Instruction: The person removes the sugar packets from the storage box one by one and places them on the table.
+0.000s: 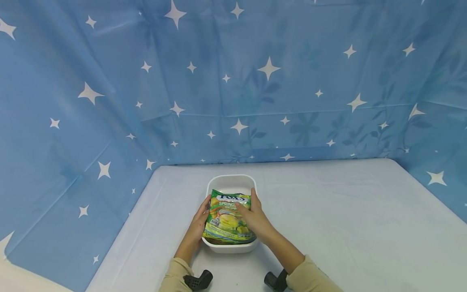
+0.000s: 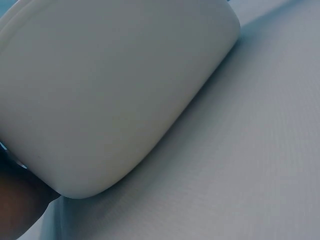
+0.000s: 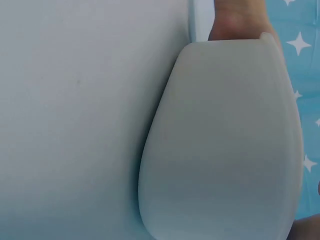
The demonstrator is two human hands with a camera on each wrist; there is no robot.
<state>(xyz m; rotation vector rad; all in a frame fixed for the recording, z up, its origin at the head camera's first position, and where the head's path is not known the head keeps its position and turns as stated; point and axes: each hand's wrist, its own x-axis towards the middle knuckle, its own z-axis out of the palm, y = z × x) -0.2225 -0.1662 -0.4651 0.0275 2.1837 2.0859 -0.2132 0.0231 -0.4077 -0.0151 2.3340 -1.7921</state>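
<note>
Clamped on bag (image 1: 227,222) w/ R hand (image 1: 258,218); touching L edge w/ L hand (image 1: 198,224) (can't tell if curled). Lying in mouth of tub (image 1: 232,248), overlapping L rim. Could snag there if pushed down skewed; poss. shift tub if pressed one-sided.

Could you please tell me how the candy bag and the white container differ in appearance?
The candy bag is brightly printed in green and yellow, while the white container is plain. The bag looks flexible and creased; the container looks stiff and smooth. Front to back, the container looks longer than the bag. Both look roughly rectangular.
</note>
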